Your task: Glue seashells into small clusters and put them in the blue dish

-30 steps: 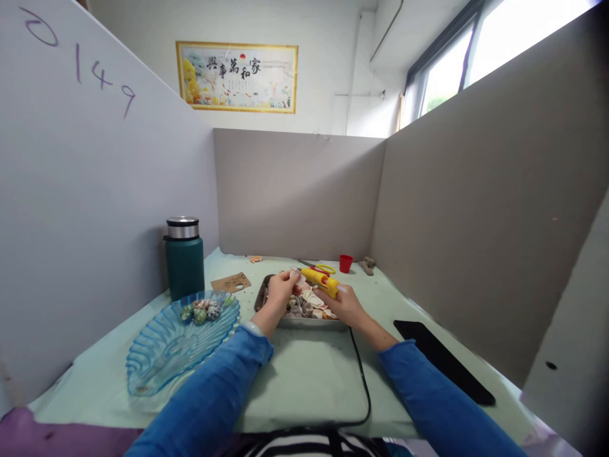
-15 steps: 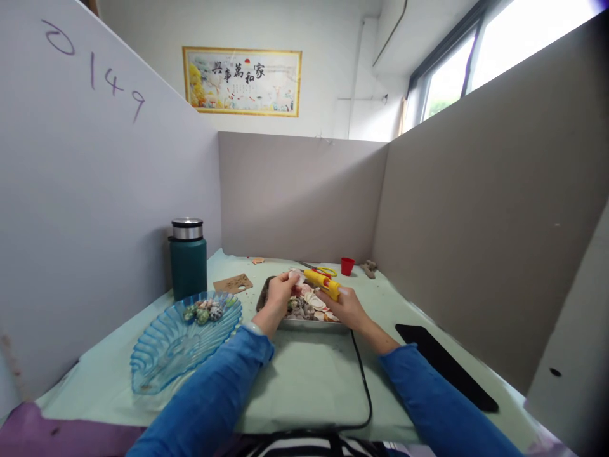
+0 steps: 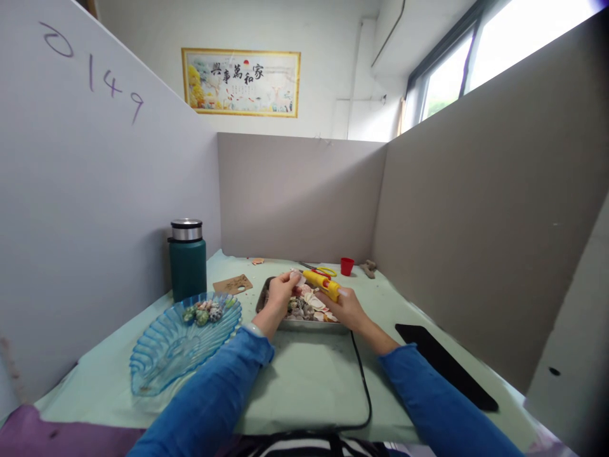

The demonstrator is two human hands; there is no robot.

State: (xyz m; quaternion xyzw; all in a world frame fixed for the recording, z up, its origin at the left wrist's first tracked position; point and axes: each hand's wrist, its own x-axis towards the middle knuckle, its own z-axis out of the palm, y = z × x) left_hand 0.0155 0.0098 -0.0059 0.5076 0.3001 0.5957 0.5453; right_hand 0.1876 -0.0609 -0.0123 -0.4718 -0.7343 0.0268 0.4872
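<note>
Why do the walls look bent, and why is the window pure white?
Head view: the wide lens splays the partition walls outward at the edges; daylight blows the window out to white; the left hand, pinching a small pale piece, and the right hand, gripping the yellow glue gun, look small and slightly soft under even light.

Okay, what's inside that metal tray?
Seashells, pale, pink and grey, lie in the metal tray. The left hand pinching a pale shell and the right hand gripping the yellow glue gun cover its far end.
</note>
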